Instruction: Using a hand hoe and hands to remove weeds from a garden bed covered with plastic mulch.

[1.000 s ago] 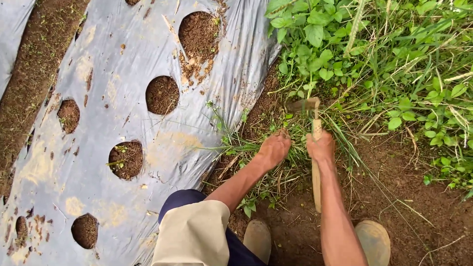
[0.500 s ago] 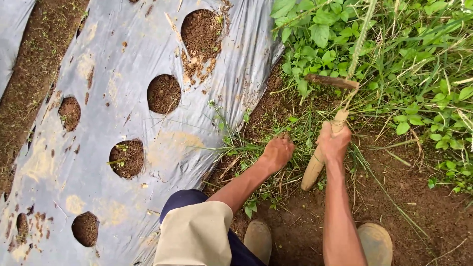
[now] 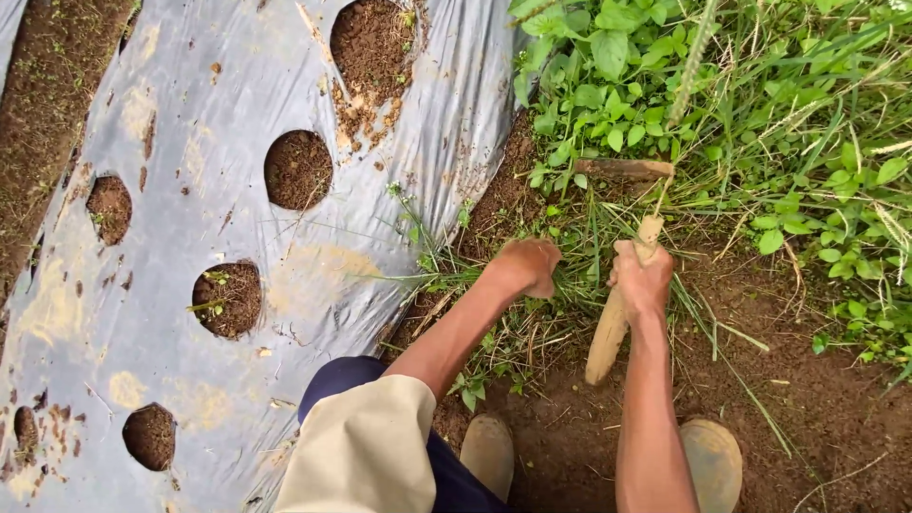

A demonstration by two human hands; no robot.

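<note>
hoe (image 3: pixel 622 285) – pale wooden handle, muddy blade | right hand (image 3: pixel 643 280) clamped on handle | left hand (image 3: pixel 528 265) fisted in grass (image 3: pixel 570 285)

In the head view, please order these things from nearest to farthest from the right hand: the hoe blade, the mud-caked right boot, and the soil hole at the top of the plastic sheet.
Measured from the right hand:
1. Hoe blade, just beyond the hand, at the weeds' edge.
2. Right boot, below the hand, at the bottom edge.
3. Top soil hole, far up and left, in the plastic sheet.
</note>
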